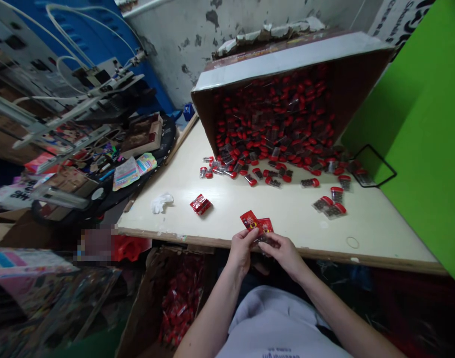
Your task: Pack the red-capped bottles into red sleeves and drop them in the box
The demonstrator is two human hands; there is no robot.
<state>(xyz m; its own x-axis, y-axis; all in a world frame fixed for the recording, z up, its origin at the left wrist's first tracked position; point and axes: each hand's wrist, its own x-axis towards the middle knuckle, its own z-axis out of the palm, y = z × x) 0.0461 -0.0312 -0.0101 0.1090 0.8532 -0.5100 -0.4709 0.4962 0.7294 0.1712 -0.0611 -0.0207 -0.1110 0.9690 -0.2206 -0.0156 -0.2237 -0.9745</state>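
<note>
Near the table's front edge my left hand [242, 244] pinches a red printed sachet [249, 220]. Just to its right my right hand [283, 248] has its fingers closed around a second red sachet [265, 224]. The two sachets overlap a little, and a small dark item with a clear surface shows between my hands, too small to name. On the table to the left lies a small stack of red packets [201, 204]. Several clear bottles with red caps [336, 194] and dark contents lie to the right.
A tipped cardboard box [287, 59] spills many red-capped bottles onto the table [227, 199]. A crumpled tissue [162, 203] and a rubber band [352, 242] lie on it. Below stands a carton [145, 298] of red packets. Machinery [78, 134] is left, a green panel [428, 139] right.
</note>
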